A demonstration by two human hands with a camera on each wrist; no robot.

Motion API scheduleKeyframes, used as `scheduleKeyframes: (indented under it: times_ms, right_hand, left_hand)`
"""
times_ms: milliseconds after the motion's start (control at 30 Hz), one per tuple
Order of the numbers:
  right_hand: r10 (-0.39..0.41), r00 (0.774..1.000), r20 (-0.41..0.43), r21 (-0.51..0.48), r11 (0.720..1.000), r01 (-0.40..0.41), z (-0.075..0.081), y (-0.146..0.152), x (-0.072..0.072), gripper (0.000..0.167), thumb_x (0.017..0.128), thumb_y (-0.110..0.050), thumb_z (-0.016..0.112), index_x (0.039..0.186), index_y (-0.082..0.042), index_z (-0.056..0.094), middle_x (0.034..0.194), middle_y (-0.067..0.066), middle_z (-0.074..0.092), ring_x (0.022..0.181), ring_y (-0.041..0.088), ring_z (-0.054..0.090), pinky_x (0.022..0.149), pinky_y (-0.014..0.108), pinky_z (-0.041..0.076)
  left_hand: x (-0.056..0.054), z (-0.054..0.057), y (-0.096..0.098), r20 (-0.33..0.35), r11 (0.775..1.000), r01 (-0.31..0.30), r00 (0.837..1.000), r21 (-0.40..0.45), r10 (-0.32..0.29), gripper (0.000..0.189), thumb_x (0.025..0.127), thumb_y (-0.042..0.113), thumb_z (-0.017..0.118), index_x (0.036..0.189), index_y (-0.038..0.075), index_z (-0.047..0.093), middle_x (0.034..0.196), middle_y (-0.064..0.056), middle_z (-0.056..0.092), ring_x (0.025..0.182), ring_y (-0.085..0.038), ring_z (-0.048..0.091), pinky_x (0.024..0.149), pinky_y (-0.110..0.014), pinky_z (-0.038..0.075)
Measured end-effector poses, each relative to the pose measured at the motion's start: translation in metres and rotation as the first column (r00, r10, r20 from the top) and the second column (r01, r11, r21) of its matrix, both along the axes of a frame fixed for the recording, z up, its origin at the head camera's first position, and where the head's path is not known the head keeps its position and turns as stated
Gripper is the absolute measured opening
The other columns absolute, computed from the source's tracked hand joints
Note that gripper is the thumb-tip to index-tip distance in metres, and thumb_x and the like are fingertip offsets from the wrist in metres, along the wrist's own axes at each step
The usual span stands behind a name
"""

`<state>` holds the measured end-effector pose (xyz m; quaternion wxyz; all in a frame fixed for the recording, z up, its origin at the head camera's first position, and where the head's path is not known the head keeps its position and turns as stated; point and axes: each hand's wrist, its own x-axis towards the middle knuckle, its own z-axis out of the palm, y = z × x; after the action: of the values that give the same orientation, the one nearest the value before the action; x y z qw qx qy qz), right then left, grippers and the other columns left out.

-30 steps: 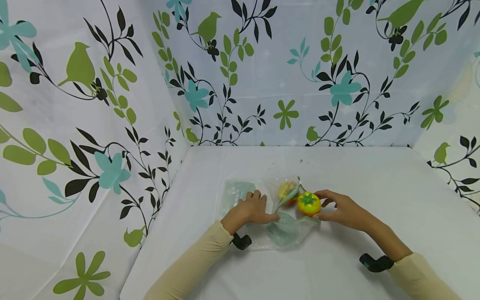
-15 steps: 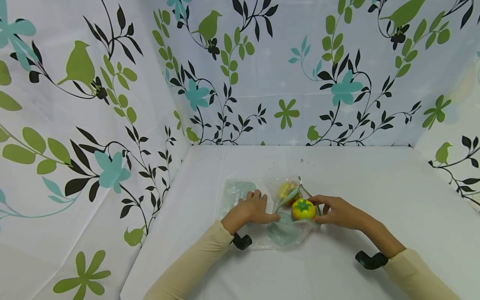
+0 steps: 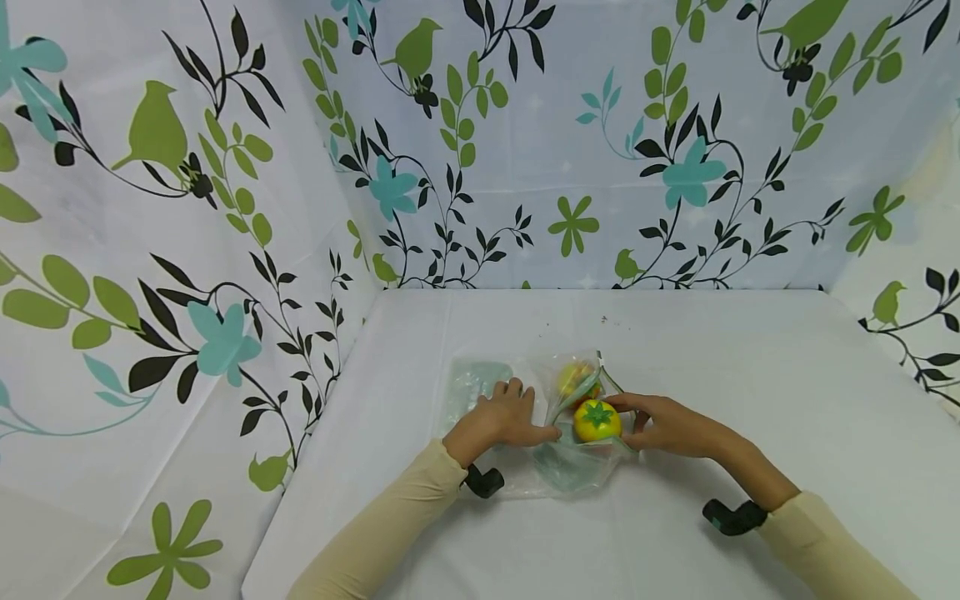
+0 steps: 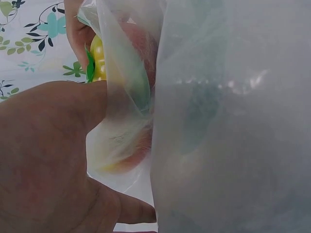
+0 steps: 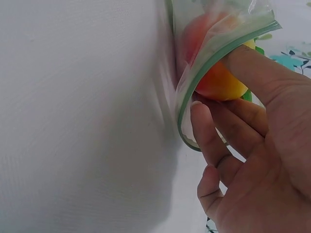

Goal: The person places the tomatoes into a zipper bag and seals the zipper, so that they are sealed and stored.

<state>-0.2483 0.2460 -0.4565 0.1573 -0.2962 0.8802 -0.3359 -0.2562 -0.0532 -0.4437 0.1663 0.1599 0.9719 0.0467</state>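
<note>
A clear zip bag (image 3: 573, 467) with a green-edged mouth (image 5: 182, 109) lies on the white table. My left hand (image 3: 504, 419) rests on it with fingers spread, thumb (image 4: 92, 99) against the plastic near the mouth. My right hand (image 3: 671, 423) holds a yellow-and-red toy persimmon (image 3: 597, 420) with a green leafy top between thumb and fingers. In the right wrist view this persimmon (image 5: 221, 85) is at the mouth, partly past the green edge, with fingertips inside too. Another yellow-red fruit (image 3: 576, 379) shows through the plastic behind it, partly covered by a fold.
The white table (image 3: 712, 350) stretches around the bag. A patterned cloth (image 3: 495, 183) with birds and leaves hangs behind the table and along its left side. Dark camera mounts (image 3: 735, 517) sit on both wrists.
My right hand has carried the toy persimmon leftward and slightly nearer to me, toward the bag's mouth. My left hand has stayed in place on the bag.
</note>
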Motion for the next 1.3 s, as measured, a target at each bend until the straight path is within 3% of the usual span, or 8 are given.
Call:
scheduleKeyframes:
  times_ms: [300, 767, 1067, 1300]
  right_hand:
    - [0.0, 0.999, 0.042, 0.002, 1.0, 0.0, 0.002, -0.001, 0.001, 0.064, 0.097, -0.022, 0.073, 0.156, -0.01, 0.05, 0.144, 0.023, 0.062, 0.096, 0.017, 0.061, 0.079, 0.027, 0.055]
    - [-0.017, 0.999, 0.038, -0.054, 0.998, 0.019, 0.003, 0.013, 0.006, 0.059, 0.099, -0.025, 0.075, 0.151, -0.005, 0.054, 0.146, 0.018, 0.063, 0.108, 0.022, 0.064, 0.085, 0.026, 0.055]
    - [-0.141, 0.987, -0.075, -0.037, 0.99, 0.139, 0.006, 0.02, 0.016, 0.045, 0.101, -0.034, 0.074, 0.138, -0.009, 0.067, 0.121, 0.003, 0.074, 0.099, 0.013, 0.067, 0.078, 0.026, 0.057]
    - [-0.236, 0.968, -0.082, -0.065, 0.971, 0.231, 0.015, 0.019, 0.036, 0.024, 0.103, -0.035, 0.071, 0.114, -0.014, 0.069, 0.089, -0.004, 0.065, 0.079, 0.008, 0.058, 0.066, 0.026, 0.05]
  left_hand:
    - [-0.001, 0.001, 0.002, 0.003, 1.0, 0.0, 1.0, 0.002, 0.0, 0.099, 0.093, 0.076, 0.057, 0.163, 0.008, 0.039, 0.166, -0.014, 0.034, 0.154, -0.035, 0.031, 0.117, -0.067, 0.036]
    - [-0.001, 0.0, 0.003, 0.002, 1.0, 0.011, 1.0, 0.007, -0.011, 0.1, 0.094, 0.077, 0.055, 0.164, 0.008, 0.038, 0.167, -0.015, 0.034, 0.154, -0.036, 0.031, 0.118, -0.067, 0.035]
    - [-0.003, 0.001, 0.001, 0.011, 1.0, 0.026, 1.0, 0.001, -0.026, 0.102, 0.094, 0.08, 0.05, 0.164, 0.007, 0.036, 0.166, -0.015, 0.036, 0.154, -0.035, 0.033, 0.12, -0.062, 0.034]
    - [-0.004, 0.002, -0.002, 0.011, 0.999, 0.042, 0.999, -0.001, -0.042, 0.104, 0.094, 0.083, 0.044, 0.164, 0.006, 0.036, 0.167, -0.016, 0.034, 0.153, -0.036, 0.035, 0.121, -0.054, 0.037]
